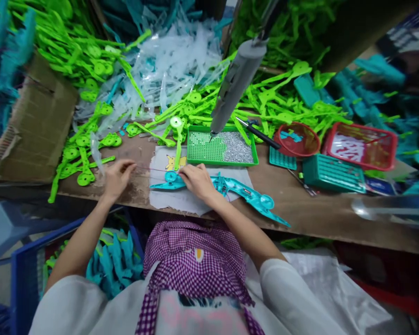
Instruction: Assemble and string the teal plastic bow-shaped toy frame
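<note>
1. Left hand (116, 177) pinches one end of a thin red thread (150, 169) w/ fingers closed on it, pulled out to the side – keeps it taut above the tabletop (300, 204)
2. Right hand (195, 180) presses on the teal plastic part (230, 188), fingertips nipped at the thread's other end by the part's round hub; part lies flat on a grey cloth (185, 197), prob. for grip
3. Green tray (222, 148) of small silvery bits sits just behind, under a hanging grey tool (237, 83) – both w/in easy reach
</note>
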### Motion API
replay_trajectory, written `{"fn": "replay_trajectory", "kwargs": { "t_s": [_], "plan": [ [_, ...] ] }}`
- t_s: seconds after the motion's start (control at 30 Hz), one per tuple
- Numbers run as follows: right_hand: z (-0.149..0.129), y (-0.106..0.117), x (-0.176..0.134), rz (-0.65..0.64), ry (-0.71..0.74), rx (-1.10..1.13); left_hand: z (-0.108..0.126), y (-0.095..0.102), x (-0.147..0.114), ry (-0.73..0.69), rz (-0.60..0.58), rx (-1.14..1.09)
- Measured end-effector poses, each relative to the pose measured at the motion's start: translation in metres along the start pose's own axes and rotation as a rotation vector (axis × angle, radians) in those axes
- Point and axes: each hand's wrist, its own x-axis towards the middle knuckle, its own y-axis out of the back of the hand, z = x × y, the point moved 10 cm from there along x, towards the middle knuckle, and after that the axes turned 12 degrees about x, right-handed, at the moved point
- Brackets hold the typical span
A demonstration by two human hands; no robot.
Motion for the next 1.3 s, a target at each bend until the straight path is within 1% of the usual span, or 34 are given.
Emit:
{"fn": "replay_trajectory", "kwargs": {
  "t_s": [0.07, 0.13, 0.17, 0.2, 0.23, 0.3, 0.33, 0.37, 0.43, 0.5, 0.53, 0.57, 0.63, 0.7, 0.8, 0.87, 0.9, 0.97, 1.03, 1.07, 1.1, 1.17, 1.23, 1.27, 1.3],
  "plan": [
    [0.009, 0.005, -0.003, -0.007, -0.008, 0.032, 0.008, -0.016, -0.01, -0.226, -0.15, 0.237],
    [0.019, 0.007, -0.006, -0.024, -0.056, 0.055, 0.014, -0.03, -0.018, -0.403, -0.285, 0.38],
    [0.024, 0.007, -0.008, -0.024, -0.082, 0.064, 0.019, -0.034, -0.019, -0.463, -0.318, 0.418],
    [0.027, 0.007, -0.009, -0.016, -0.101, 0.071, 0.025, -0.034, -0.015, -0.505, -0.319, 0.436],
    [0.028, 0.007, -0.01, -0.002, -0.11, 0.075, 0.032, -0.033, -0.007, -0.528, -0.291, 0.437],
    [0.028, 0.006, -0.013, 0.02, -0.108, 0.065, 0.048, -0.032, 0.018, -0.538, -0.2, 0.413],
    [0.027, 0.006, -0.015, 0.025, -0.103, 0.051, 0.054, -0.035, 0.034, -0.53, -0.164, 0.405],
    [0.026, 0.007, -0.017, 0.028, -0.098, 0.034, 0.06, -0.043, 0.049, -0.54, -0.157, 0.414],
    [0.024, 0.014, -0.024, 0.049, -0.088, 0.011, 0.06, -0.067, 0.077, -0.519, -0.19, 0.495],
    [0.026, 0.03, -0.035, 0.115, -0.087, 0.007, 0.053, -0.088, 0.095, -0.492, -0.249, 0.555],
    [0.028, 0.038, -0.04, 0.157, -0.094, 0.008, 0.049, -0.093, 0.099, -0.486, -0.261, 0.571],
    [0.031, 0.046, -0.046, 0.195, -0.107, 0.008, 0.048, -0.095, 0.1, -0.486, -0.257, 0.577],
    [0.039, 0.053, -0.054, 0.234, -0.146, 0.003, 0.049, -0.087, 0.098, -0.493, -0.211, 0.575],
    [0.046, 0.051, -0.058, 0.217, -0.183, -0.009, 0.053, -0.072, 0.094, -0.479, -0.17, 0.556],
    [0.049, 0.044, -0.063, 0.204, -0.2, -0.027, 0.051, -0.05, 0.085, -0.394, -0.189, 0.482],
    [0.046, 0.051, -0.07, 0.262, -0.192, -0.039, 0.042, -0.039, 0.073, -0.318, -0.226, 0.39],
    [0.044, 0.057, -0.075, 0.306, -0.192, -0.038, 0.036, -0.036, 0.065, -0.285, -0.256, 0.343],
    [0.037, 0.071, -0.085, 0.38, -0.197, -0.011, 0.021, -0.04, 0.043, -0.24, -0.347, 0.286],
    [0.026, 0.081, -0.087, 0.401, -0.194, 0.077, 0.008, -0.047, 0.022, -0.217, -0.412, 0.322],
    [0.017, 0.084, -0.083, 0.396, -0.185, 0.143, 0.003, -0.049, 0.014, -0.209, -0.411, 0.368],
    [0.007, 0.085, -0.074, 0.384, -0.169, 0.215, 0.0, -0.05, 0.008, -0.206, -0.386, 0.424],
    [-0.015, 0.081, -0.048, 0.349, -0.126, 0.337, -0.001, -0.05, 0.001, -0.208, -0.3, 0.538],
    [-0.036, 0.064, -0.013, 0.274, -0.08, 0.372, 0.003, -0.049, -0.003, -0.213, -0.214, 0.606],
    [-0.045, 0.05, 0.004, 0.21, -0.059, 0.362, 0.006, -0.048, -0.004, -0.215, -0.177, 0.622],
    [-0.051, 0.031, 0.02, 0.115, -0.043, 0.338, 0.008, -0.048, -0.005, -0.216, -0.147, 0.629]
  ]
}}
